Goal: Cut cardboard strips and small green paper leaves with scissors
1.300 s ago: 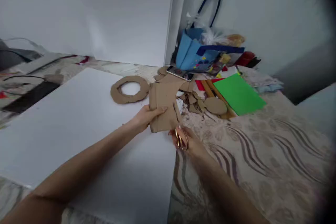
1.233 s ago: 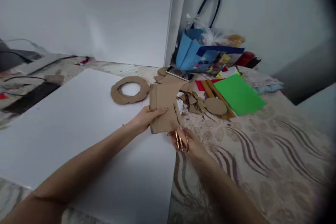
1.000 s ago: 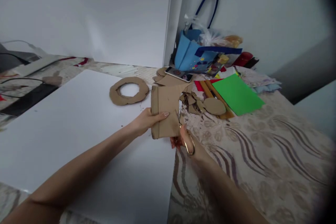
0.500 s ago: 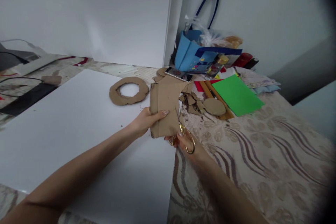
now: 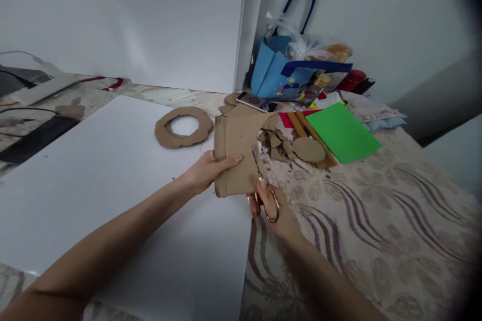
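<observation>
My left hand [image 5: 207,171] grips the left side of a brown cardboard piece [image 5: 241,135], thumb on top and fingers hidden beneath. The piece has a curved cut along its right side. In my right hand [image 5: 269,203] are gold-handled scissors [image 5: 272,208], fingers through the loops. One blade lies over the cardboard near its lower right edge; the other blade is hidden. A cardboard ring [image 5: 161,133] with a wavy outline lies on the white board [image 5: 124,170], left of the held piece.
Cardboard scraps [image 5: 276,143] and a cardboard disc [image 5: 309,150] lie to the right, beside green paper [image 5: 344,133] and a wooden ruler [image 5: 327,160]. A phone [image 5: 256,102] rests behind, before a blue bag [image 5: 273,72]. A patterned cloth [image 5: 357,210] covers the surface.
The scissors have turned more upright, and their blade now shows over the cardboard. My left hand keeps its hold. The view has shifted slightly.
</observation>
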Action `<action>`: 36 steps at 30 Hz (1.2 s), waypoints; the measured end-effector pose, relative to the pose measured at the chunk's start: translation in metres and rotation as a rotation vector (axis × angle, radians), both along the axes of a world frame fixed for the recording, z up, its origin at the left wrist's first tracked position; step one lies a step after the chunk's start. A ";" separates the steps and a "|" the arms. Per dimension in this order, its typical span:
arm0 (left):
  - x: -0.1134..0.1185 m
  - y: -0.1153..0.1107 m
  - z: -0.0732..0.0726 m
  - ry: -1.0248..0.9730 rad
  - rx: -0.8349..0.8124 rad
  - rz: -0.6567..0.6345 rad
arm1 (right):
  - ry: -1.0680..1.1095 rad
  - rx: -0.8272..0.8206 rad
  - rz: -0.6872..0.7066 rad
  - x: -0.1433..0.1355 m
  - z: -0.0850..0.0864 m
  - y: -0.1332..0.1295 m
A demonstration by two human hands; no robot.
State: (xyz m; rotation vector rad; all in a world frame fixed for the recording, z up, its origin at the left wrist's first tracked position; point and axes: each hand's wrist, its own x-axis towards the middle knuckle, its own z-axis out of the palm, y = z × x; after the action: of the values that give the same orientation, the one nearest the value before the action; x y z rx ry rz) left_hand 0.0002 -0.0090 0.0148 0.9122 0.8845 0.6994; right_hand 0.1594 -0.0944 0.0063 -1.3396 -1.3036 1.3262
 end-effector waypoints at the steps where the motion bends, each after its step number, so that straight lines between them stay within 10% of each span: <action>1: 0.000 0.000 0.000 0.007 0.006 0.007 | -0.006 -0.008 -0.013 0.000 -0.001 0.000; 25: 0.006 0.002 -0.019 0.067 -0.046 0.041 | 0.047 -0.185 -0.196 -0.003 -0.042 0.008; 36: 0.003 -0.002 -0.007 0.089 0.123 0.118 | 0.275 -0.280 0.128 0.003 -0.044 0.011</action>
State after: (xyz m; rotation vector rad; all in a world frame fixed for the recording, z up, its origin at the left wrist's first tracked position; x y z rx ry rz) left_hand 0.0037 -0.0113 0.0074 1.0127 0.9892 0.8270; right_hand 0.1625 -0.0831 -0.0380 -1.2171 -1.0576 1.7656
